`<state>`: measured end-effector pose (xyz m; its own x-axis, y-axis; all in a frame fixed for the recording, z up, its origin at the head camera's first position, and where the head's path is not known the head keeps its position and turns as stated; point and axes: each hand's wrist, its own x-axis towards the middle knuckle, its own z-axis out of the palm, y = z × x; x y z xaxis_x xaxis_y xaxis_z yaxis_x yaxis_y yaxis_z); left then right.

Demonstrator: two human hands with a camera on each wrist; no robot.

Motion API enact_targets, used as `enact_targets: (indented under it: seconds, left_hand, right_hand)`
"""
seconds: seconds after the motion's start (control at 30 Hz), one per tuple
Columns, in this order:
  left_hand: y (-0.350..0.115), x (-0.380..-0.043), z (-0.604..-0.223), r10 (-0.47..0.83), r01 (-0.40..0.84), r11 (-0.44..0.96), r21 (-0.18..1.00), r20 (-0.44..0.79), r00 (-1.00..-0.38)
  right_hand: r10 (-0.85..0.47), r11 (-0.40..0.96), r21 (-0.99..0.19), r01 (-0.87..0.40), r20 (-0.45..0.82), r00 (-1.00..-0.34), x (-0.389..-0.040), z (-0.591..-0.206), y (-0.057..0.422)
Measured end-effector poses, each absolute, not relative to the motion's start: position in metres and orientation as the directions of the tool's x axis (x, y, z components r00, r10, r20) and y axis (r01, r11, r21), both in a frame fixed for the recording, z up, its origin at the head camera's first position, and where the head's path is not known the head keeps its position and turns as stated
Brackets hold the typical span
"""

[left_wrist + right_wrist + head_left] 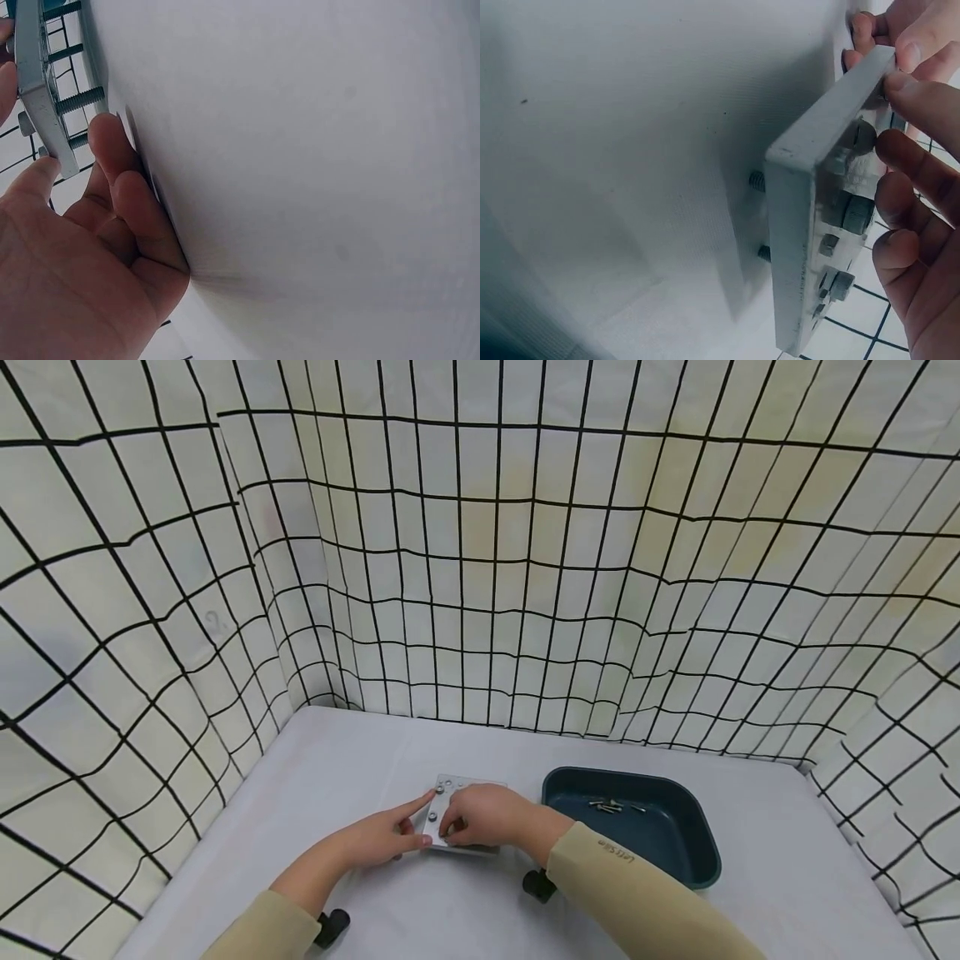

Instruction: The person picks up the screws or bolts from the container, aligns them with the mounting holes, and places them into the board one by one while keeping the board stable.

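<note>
A pale metal plate is raised off the white table on bolts, whose threaded shanks stick out underneath. Bolt heads stand up from its top face. At the plate's left edge my left hand steadies it between thumb and forefinger, its other fingers curled low by the tabletop. My right hand reaches over the plate, thumb and forefinger pinched together near the left side. A bolt head appears to be between those fingertips, mostly hidden by them. The remaining right fingers hang curled beside the other bolt heads.
To the right on the white table is a dark teal tray with several loose bolts in it. My right forearm passes over its near left side. White walls with a black grid surround the table's back and sides.
</note>
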<state>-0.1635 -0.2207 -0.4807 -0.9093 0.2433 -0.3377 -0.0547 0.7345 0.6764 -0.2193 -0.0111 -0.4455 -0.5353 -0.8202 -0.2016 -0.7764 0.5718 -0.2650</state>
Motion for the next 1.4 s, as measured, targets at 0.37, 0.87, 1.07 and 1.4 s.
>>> enact_targets:
  seconds: [0.37, 0.87, 1.07, 1.4]
  left_hand:
    - [-0.22, -0.165, -0.481, 0.239, -0.059, 0.742, 0.668, -0.346, -0.907]
    - [-0.217, -0.164, -0.48, 0.22, -0.065, 0.755, 0.652, -0.345, -0.912]
    - [-0.217, -0.164, -0.478, 0.215, -0.066, 0.755, 0.652, -0.341, -0.915]
    - [-0.216, -0.165, -0.481, 0.218, -0.068, 0.746, 0.662, -0.339, -0.915]
  right_hand:
    - [-0.797, 0.598, -0.372, -0.71, -0.185, -0.575, -0.224, -0.43, 0.003]
    - [-0.776, 0.579, -0.504, -0.641, -0.099, -0.623, -0.25, -0.409, 0.066]
    - [-0.732, 0.626, -0.499, -0.599, -0.111, -0.672, -0.258, -0.406, 0.099]
    - [-0.702, 0.667, -0.465, -0.582, -0.129, -0.701, -0.266, -0.416, 0.171]
